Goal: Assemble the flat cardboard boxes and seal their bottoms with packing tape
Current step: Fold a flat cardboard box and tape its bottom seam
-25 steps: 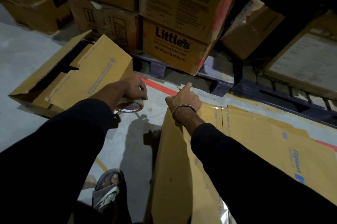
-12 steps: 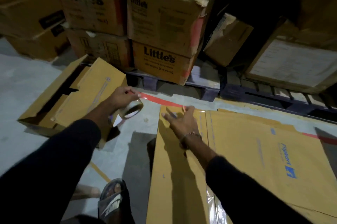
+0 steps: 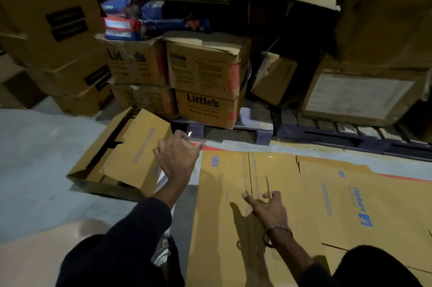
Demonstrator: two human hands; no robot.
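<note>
A large flat cardboard box [image 3: 327,193] with a blue logo lies on the floor in front of me. My right hand [image 3: 268,207], a metal bangle on its wrist, is spread with straight fingers over the flat's left panel near a fold line. My left hand [image 3: 175,158] hovers by the flat's far left corner and curls round a roll of packing tape [image 3: 195,145], which shows only as a tan edge past the fingers. A half-erected box [image 3: 131,153] lies tipped on its side to the left, its flaps loose.
Stacked printed cartons [image 3: 205,90] sit on a dark pallet [image 3: 254,132] straight ahead, with more cartons [image 3: 60,52] at the left and a labelled one [image 3: 357,97] at the right. A red floor line [image 3: 397,176] runs behind the flat. My sandalled foot [image 3: 163,256] stands beside it.
My right hand has drawn back toward me along the flat cardboard. The left hand with the tape roll has shifted right toward the flat's far corner. The view has tilted upward.
</note>
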